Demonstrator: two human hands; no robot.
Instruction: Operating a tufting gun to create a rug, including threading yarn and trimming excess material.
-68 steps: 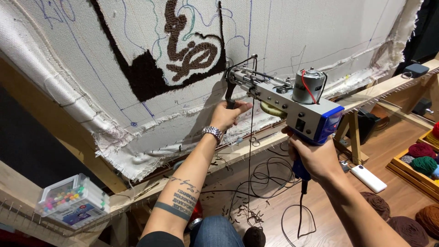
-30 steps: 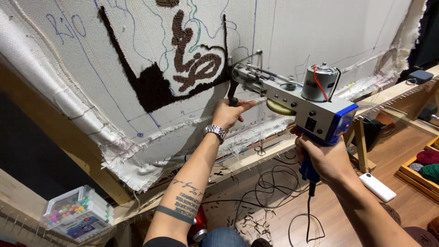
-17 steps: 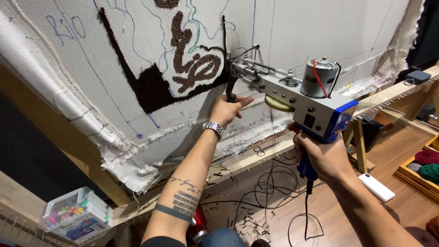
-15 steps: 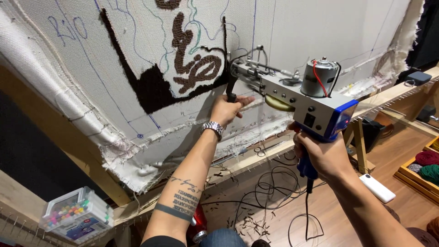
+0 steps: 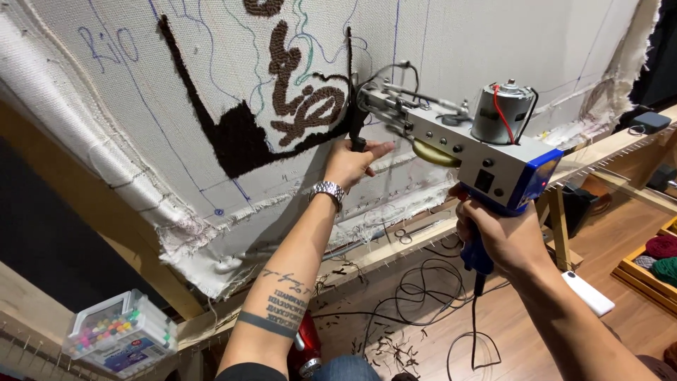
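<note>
I hold a grey and blue tufting gun (image 5: 474,150) with both hands. My right hand (image 5: 502,236) grips its blue rear handle below the body. My left hand (image 5: 348,164) is closed around the black front handle, close to the cloth. The gun's needle end (image 5: 367,99) presses against the stretched white backing cloth (image 5: 486,49), right beside a dark brown tufted patch (image 5: 243,137) and a lighter brown curled shape (image 5: 303,99). Blue pen lines mark the cloth. A thin yarn strand runs down from the gun's front.
The cloth is pinned on a wooden frame (image 5: 395,247) with nail strips. A clear box of coloured pins (image 5: 118,333) sits at lower left. Black cables (image 5: 416,296) and yarn scraps lie on the wood floor. A white remote-like block (image 5: 589,293) and yarn balls in a tray (image 5: 656,257) are at right.
The gun and both hands have moved up the cloth along the right edge of the brown patch. The view has shifted slightly with them.
</note>
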